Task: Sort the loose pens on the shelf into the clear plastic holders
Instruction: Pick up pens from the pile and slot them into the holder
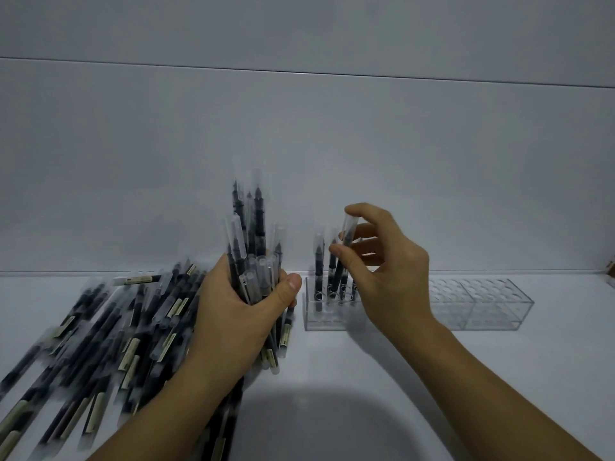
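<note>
My left hand point(233, 307) grips an upright bundle of black pens with clear caps point(249, 237), caps pointing up. My right hand point(382, 261) pinches one black pen point(344, 252) near its clear cap, its lower end down in a hole of the nearest clear plastic holder point(327, 319). Two other pens point(320, 261) stand upright in that holder just left of the held pen. Two further clear holders point(482, 304) with round holes stand to the right, holding nothing. A large heap of loose pens point(109, 334) lies on the white shelf at the left.
The white shelf surface point(366, 394) meets a plain white back wall point(332, 144) right behind the holders. A small brown object point(610, 276) shows at the far right edge. My own shadow falls on the shelf in front of me.
</note>
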`<action>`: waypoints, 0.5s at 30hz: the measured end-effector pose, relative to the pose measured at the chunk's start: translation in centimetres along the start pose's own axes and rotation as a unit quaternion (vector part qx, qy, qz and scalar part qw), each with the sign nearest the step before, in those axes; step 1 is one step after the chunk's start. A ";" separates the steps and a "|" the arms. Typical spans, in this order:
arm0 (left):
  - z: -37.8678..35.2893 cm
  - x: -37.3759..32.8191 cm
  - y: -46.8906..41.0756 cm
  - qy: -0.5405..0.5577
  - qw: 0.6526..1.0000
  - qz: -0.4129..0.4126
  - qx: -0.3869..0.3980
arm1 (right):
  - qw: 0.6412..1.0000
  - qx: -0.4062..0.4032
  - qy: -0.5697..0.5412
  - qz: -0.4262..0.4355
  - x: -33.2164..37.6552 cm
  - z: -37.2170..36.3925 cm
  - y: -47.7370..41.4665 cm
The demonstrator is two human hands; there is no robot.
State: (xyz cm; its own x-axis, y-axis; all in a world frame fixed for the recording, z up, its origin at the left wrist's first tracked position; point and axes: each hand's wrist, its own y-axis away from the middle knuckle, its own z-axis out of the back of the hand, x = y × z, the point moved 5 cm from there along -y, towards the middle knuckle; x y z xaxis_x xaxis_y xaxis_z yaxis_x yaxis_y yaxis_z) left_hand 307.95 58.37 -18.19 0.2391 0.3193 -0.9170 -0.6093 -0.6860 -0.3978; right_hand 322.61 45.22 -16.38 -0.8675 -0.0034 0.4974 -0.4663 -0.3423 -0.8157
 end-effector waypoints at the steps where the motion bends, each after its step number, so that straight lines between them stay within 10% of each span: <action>1: 0.0 0.1 0.0 0.001 1.000 0.001 0.002 | 1.000 0.001 0.009 0.004 -0.1 -0.1 0.1; 15: -0.5 1.0 0.6 -0.005 0.999 0.027 0.019 | 0.995 0.008 0.098 0.033 -0.4 -0.5 0.3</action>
State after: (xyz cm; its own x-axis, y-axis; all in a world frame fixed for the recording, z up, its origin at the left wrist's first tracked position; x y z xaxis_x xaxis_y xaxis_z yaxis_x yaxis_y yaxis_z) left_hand 308.20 57.97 -19.31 0.1974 0.2899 -0.9365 -0.6500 -0.6764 -0.3464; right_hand 322.68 45.62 -16.98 -0.9136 0.1565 0.3753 -0.4066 -0.3615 -0.8390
